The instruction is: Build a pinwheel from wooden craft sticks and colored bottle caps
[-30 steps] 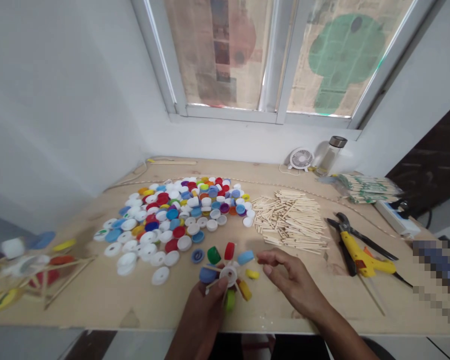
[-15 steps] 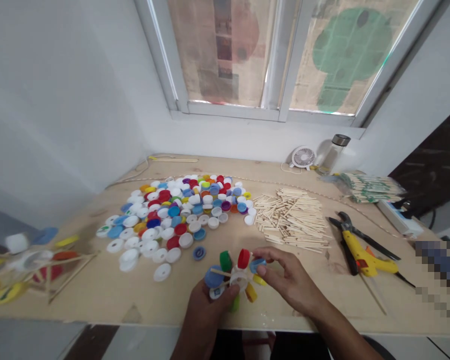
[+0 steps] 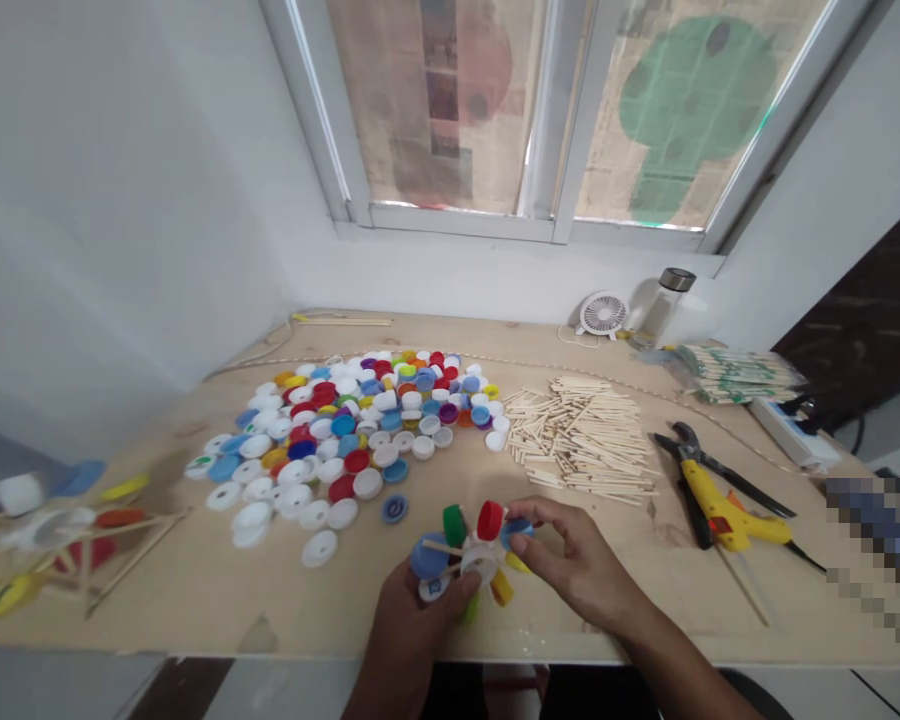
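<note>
A small wheel of bottle caps (image 3: pixel 471 555) on thin wooden sticks, with blue, green, red and yellow caps round a white hub, is held just above the near edge of the plywood table (image 3: pixel 195 590). My left hand (image 3: pixel 412 620) grips it from below, thumb on the white hub. My right hand (image 3: pixel 574 562) pinches the wheel's right side, fingertips on a blue cap beside the red one. A single blue cap (image 3: pixel 394 509) lies just left of the wheel.
A spread of loose coloured bottle caps (image 3: pixel 345 430) covers the middle left. A pile of short wooden sticks (image 3: pixel 585 440) lies to the right, then pliers and a yellow glue gun (image 3: pixel 724 510). Another cap-and-stick wheel (image 3: pixel 45 535) lies far left. A small fan (image 3: pixel 602 315) and a bottle (image 3: pixel 664 305) stand at the back.
My right hand moved left from beside the wheel and closed its fingertips on the wheel's right side. The wheel was lifted and turned a little in my left hand.
</note>
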Demonstrator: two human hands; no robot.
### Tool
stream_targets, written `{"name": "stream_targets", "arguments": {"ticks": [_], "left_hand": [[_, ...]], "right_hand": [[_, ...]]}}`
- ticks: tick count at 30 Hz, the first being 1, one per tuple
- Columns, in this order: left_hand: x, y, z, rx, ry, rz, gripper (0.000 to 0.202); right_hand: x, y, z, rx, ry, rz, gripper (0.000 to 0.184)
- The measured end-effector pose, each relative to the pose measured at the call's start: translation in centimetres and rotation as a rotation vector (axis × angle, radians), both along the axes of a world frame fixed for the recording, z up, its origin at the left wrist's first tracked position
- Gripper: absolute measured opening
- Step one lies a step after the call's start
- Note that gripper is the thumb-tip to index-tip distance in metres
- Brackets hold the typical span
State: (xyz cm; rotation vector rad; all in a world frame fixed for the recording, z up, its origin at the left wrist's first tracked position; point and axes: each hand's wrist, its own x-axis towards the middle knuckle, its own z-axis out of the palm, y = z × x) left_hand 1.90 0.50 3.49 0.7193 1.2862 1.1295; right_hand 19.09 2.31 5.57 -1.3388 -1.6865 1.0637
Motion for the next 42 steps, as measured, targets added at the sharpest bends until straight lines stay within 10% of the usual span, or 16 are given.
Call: {"name": "stream_targets", "arguments": {"ticks": [26, 42], "left_hand": [[-0.4, 1.5, 0.0, 0.030, 0.184, 0.043, 0.032], [2.9, 18.0, 3.4, 0.784, 1.048, -0.159, 0.030]], "right_hand": [[2.4, -0.3, -0.9, 0.059, 0.039, -0.176, 0.034], [4.1, -4.5, -7.6, 0.203, -0.022, -0.285, 0.027]]}}
